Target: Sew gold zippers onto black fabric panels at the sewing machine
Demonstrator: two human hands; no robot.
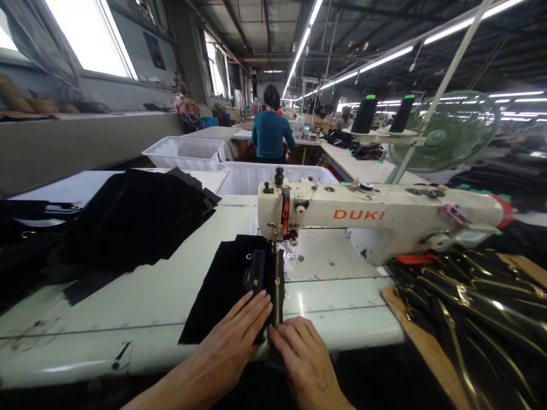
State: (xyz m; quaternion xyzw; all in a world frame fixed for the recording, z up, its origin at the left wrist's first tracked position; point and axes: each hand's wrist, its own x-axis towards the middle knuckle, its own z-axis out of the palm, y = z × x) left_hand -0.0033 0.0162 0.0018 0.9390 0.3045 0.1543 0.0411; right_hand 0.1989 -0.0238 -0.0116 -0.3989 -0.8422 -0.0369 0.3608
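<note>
A black fabric panel (222,285) lies on the sewing machine's bed, its right edge under the presser foot. A dark strap piece with a gold stud and a small ring is on its upper face. Along that right edge runs a black zipper strip (277,285) with gold teeth. My left hand (239,327) rests on the panel, fingers stretched out and lying flat. Close beside it, my right hand (301,353) pinches the lower end of the zipper strip near the table's front edge. The white sewing machine (359,210) bears orange lettering.
A stack of black fabric pieces (145,216) is at left. Many gold-toothed zipper strips (470,307) lie heaped on a board at right. White bins (183,149) stand beyond the table, with a person (272,134) seated farther off. Thread cones (365,115) and a fan (444,131) are at back right.
</note>
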